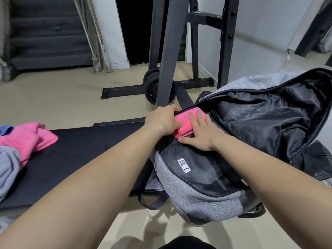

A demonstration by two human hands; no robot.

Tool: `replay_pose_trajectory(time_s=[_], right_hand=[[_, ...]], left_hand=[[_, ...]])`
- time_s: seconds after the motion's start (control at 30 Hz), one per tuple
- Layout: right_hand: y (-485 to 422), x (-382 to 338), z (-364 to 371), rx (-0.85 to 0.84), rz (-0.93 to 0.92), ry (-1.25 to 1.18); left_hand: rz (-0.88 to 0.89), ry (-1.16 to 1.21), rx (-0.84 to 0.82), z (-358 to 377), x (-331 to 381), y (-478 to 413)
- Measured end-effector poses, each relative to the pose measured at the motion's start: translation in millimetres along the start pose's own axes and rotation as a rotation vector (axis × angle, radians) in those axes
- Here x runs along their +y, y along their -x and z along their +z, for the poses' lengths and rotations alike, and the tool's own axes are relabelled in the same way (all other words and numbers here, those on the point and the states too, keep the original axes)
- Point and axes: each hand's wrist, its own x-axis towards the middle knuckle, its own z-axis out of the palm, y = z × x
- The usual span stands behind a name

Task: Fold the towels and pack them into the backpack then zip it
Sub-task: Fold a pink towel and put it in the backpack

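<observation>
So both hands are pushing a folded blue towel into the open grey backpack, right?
Not blue: the folded towel is pink. The head view shows the left hand gripping it and the right hand pressing it into the open grey backpack.

A black ribbed mat [80, 146] lies on the pale beige floor [53, 97]. Behind it stands a black steel rack frame [168, 51] with black round weight plates [152, 87] at its base. Grey carpeted stairs [45, 33] rise at far left, with silver metal bars [97, 42] leaning beside them against a white wall [111, 33].
</observation>
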Motion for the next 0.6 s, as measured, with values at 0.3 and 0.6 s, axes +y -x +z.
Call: replay_pose_trajectory(time_s=[0.3, 0.6], right_hand=[[7.4, 1.6, -32.4, -0.029, -0.002, 0.077], [67.3, -111.3, -68.6, 0.208, -0.208, 0.086]], left_hand=[[0.033, -0.024, -0.006, -20.5, -2.5, 17.9], [-0.114, -0.069, 0.075, -94.4, -70.3, 116.1]])
